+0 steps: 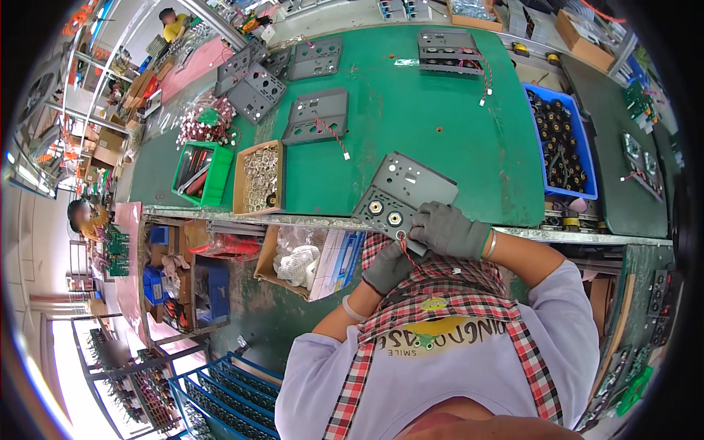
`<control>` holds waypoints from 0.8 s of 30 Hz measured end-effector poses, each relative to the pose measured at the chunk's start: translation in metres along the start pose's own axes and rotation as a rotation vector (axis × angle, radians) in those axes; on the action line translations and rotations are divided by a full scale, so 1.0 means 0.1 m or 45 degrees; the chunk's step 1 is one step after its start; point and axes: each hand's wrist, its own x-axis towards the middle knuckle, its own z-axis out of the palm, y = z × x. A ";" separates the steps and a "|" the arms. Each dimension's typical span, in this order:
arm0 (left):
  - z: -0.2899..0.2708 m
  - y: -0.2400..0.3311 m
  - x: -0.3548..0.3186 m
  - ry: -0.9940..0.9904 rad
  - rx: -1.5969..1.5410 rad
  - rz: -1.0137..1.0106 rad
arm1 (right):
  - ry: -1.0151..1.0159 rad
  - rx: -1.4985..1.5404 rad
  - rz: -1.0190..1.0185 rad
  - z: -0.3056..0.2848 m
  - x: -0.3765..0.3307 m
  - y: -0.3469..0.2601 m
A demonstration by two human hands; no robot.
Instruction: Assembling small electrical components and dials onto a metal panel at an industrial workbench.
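Grey panel [403, 192] between gloved fingers [433, 220]

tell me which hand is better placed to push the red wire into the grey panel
Probably the left hand: it sits under the grey panel's lower corner, right where the red wire runs. The right hand is clamped over the panel's edge, steadying it against the green table.

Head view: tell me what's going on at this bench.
A person in grey gloves works at the near edge of a green bench. The right hand holds a grey metal panel with round sockets, tilted over the bench edge. The left hand sits just below it at a red wire hanging from the panel. More grey panels lie farther back, a blue bin of black parts stands to the right, and a green tray to the left.
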 end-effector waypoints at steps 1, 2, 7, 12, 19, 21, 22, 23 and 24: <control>0.00 0.00 0.00 -0.002 -0.012 0.003 | -0.053 -0.016 0.006 -0.03 0.00 0.01; 0.00 -0.01 0.01 -0.014 -0.025 -0.003 | -0.065 -0.018 0.005 -0.02 0.00 0.01; -0.01 -0.02 0.02 -0.060 -0.034 -0.009 | 0.040 -0.004 -0.038 0.01 -0.01 0.01; -0.06 -0.03 0.06 -0.083 0.000 0.037 | 0.107 0.138 -0.171 0.11 0.05 0.15; -0.13 -0.02 0.08 -0.104 0.020 0.028 | 0.019 -0.049 0.190 0.06 0.09 0.01; -0.10 -0.01 0.05 -0.070 0.032 0.001 | 0.105 -0.097 0.228 0.08 0.06 -0.01; -0.05 -0.01 0.05 -0.041 0.041 0.016 | 0.130 -0.089 0.280 0.09 0.07 -0.01; 0.00 -0.02 0.03 -0.011 0.050 0.031 | 0.154 -0.081 0.332 0.10 0.06 0.00; 0.04 -0.01 0.02 0.017 0.061 0.038 | 0.151 -0.080 0.334 0.13 0.05 0.02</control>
